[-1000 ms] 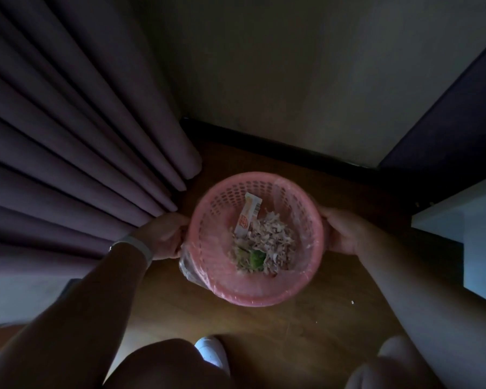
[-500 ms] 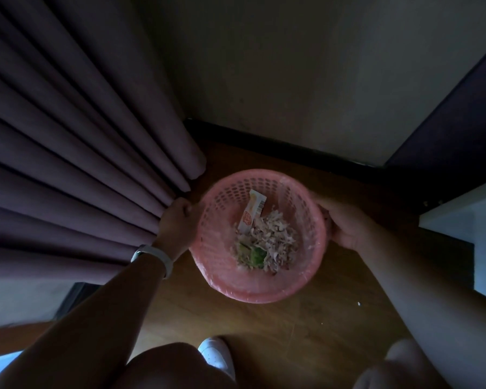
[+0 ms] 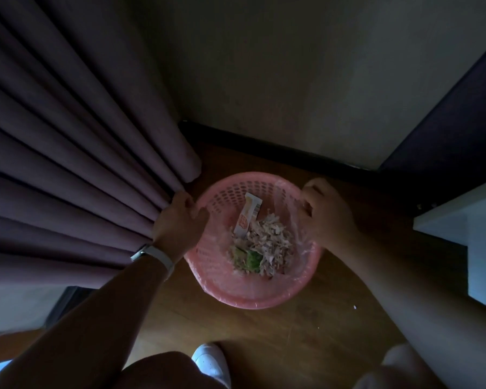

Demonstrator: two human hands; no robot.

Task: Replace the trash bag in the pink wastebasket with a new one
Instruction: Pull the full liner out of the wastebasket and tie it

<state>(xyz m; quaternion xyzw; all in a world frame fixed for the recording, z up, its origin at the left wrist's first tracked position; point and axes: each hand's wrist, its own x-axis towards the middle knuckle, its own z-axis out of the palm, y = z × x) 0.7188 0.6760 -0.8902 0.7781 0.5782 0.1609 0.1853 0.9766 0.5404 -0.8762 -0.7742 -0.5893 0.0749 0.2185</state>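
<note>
Both my hands have slid up along the rim: my left hand (image 3: 177,223) curls over the edge of the round pink perforated plastic wastebasket (image 3: 253,300), standing on the wooden floor (image 3: 264,346) beside the purple pleated curtain (image 3: 82,164), while my right hand (image 3: 326,214) pinches the thin clear plastic trash bag (image 3: 300,240). Yanked unevenly, that flimsy film could tear (or tip), spilling the pale papery shavings (image 3: 267,242).

Dim, heavily shadowed, brighter at right (wide-angle bending), soft edges
</note>
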